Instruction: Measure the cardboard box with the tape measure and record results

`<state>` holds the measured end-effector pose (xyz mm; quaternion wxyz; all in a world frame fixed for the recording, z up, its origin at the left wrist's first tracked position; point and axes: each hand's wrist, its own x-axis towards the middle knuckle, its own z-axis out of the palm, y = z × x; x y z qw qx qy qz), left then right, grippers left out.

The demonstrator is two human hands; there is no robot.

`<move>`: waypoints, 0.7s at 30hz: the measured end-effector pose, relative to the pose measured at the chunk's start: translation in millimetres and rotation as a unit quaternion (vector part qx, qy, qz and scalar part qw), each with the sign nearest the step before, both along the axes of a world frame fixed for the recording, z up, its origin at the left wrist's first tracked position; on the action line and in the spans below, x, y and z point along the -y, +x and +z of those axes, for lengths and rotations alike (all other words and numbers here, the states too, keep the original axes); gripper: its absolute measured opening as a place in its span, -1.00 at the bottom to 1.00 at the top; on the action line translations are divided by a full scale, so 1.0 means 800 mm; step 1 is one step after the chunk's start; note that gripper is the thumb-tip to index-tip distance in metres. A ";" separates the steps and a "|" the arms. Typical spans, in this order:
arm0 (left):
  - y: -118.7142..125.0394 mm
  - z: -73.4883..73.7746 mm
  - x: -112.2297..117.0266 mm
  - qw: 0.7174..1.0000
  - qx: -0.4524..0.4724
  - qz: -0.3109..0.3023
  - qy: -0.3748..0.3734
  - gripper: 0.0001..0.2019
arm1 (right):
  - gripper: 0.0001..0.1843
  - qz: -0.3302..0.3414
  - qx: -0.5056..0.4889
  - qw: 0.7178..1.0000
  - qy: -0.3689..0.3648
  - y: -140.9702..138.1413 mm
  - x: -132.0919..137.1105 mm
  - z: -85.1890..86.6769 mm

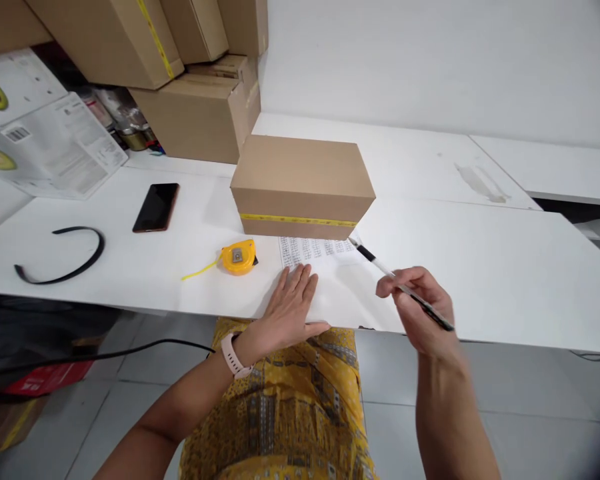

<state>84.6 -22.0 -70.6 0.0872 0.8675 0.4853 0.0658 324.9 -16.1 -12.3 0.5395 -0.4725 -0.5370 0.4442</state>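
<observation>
My left hand [291, 303] lies flat and open on a printed sheet of paper [330, 280] at the near edge of the white table [480, 267]. My right hand [420, 303] is closed on a pen [380, 263], whose tip points toward the corner of a brown cardboard box [303, 183]. That box has a yellow tape band and stands on the far end of the paper. A yellow tape measure [237, 257] sits just left of the sheet with a short length of tape pulled out.
A black phone [156, 207] and a curved black strap [63, 257] lie on the table's left part. Stacked cardboard boxes [200, 100] and white printed packaging [45, 143] fill the back left. A black cable [105, 353] runs below the table edge.
</observation>
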 end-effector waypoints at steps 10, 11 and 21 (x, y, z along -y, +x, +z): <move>0.013 -0.012 0.012 0.998 -0.016 0.020 0.056 0.01 | -0.44 0.186 -0.099 0.965 -0.155 -0.101 -0.082 -0.050; 0.012 -0.012 0.012 0.998 -0.018 0.020 0.057 0.00 | -0.51 0.163 -0.091 0.971 -0.149 -0.104 -0.087 -0.057; 0.009 -0.014 0.011 0.998 0.005 0.020 0.065 -0.02 | -0.63 0.115 0.063 0.989 -0.071 -0.103 -0.109 -0.074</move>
